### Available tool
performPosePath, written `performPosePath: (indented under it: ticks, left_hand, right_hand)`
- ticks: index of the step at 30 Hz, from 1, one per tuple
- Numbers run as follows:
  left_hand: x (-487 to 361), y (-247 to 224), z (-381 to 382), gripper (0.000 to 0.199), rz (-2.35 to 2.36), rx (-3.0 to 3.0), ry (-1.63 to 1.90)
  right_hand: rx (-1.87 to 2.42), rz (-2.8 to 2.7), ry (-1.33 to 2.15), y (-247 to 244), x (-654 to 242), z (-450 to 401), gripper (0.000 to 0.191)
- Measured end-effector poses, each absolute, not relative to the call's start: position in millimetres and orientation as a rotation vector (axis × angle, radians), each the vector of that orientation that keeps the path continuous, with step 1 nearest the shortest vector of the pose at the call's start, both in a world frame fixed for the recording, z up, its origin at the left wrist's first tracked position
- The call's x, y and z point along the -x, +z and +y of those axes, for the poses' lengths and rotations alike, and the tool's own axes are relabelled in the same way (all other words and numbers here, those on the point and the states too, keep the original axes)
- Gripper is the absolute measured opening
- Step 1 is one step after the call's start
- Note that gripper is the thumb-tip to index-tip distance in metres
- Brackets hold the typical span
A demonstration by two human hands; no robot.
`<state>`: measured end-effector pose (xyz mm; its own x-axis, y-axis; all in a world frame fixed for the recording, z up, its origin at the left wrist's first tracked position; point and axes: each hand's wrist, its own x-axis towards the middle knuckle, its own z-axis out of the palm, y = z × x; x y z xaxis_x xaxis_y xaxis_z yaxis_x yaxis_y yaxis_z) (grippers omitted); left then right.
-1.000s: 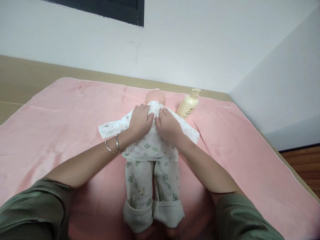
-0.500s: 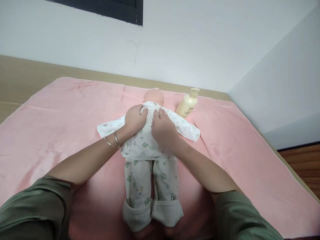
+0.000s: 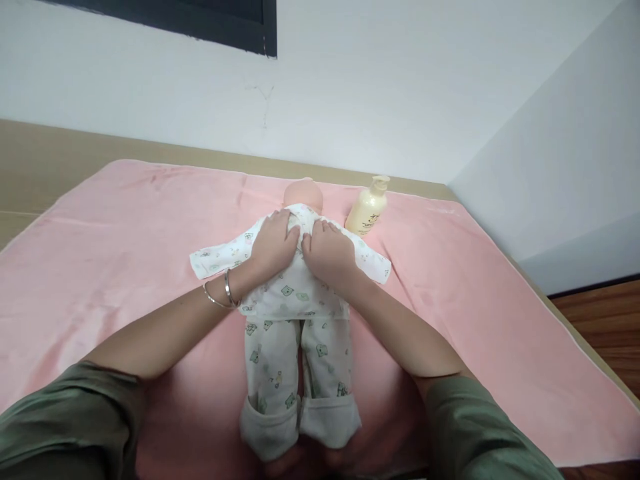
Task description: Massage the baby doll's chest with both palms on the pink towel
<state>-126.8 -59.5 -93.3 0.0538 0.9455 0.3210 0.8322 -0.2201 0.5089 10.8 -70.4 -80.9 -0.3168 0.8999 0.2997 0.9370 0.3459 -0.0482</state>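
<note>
A doll [image 3: 303,194] lies on a pink cloth [image 3: 165,220], its head toward the wall. It wears a white printed top [image 3: 295,297] with the sleeves spread out and matching trousers [image 3: 273,367] with turned-up cuffs. My left hand [image 3: 276,243] rests flat on the upper left of the top, fingers spread over the fabric. On the upper right side lies my right hand [image 3: 330,252], its thumb apart and its fingers bent over the cloth of the top. The two thumbs nearly meet at the middle of the chest.
A cream pump bottle [image 3: 367,207] stands on the pink cloth to the right of the doll's head. Behind the cloth runs a beige surface edge [image 3: 200,150] against a white wall [image 3: 350,87]. Wooden flooring [image 3: 605,327] shows at the far right.
My right hand has come down onto the top and lies flatter on it. My left hand's fingers are more spread. The view has shifted slightly.
</note>
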Motion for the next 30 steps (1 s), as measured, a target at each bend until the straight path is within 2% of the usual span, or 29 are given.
performPosePath:
  ticks: [3, 6, 12, 14, 18, 21, 24, 30]
  left_hand:
    - [131, -95, -46, 0.038, 1.907, -2.114, 0.912]
    - [127, -99, -53, 0.035, 1.95, -2.218, 0.889]
    - [114, -97, -74, 0.038, 1.837, -2.374, 0.899]
    - [115, -93, -69, 0.037, 1.849, -2.31, 0.849]
    - [124, -85, -51, 0.029, 1.89, -2.07, 0.797]
    - [130, -86, -44, 0.027, 1.9, -1.968, 0.862]
    - [131, -91, -44, 0.03, 1.901, -1.988, 0.903]
    - [132, -101, -42, 0.039, 1.885, -2.013, 0.976]
  right_hand:
    - [1.558, -2.444, -0.275, -80, -8, -85, 0.038]
    - [1.587, -2.446, -0.185, -76, -13, -74, 0.038]
    - [1.825, -2.363, 0.303, -64, -32, -24, 0.064]
    - [1.839, -2.37, 0.264, -66, -32, -24, 0.064]
    - [1.668, -2.411, -0.125, -76, -23, -50, 0.047]
    - [1.524, -2.481, -0.272, -81, -15, -70, 0.041]
    - [1.519, -2.485, -0.216, -81, -12, -69, 0.044]
    - [1.578, -2.352, 0.082, -81, -13, -40, 0.062]
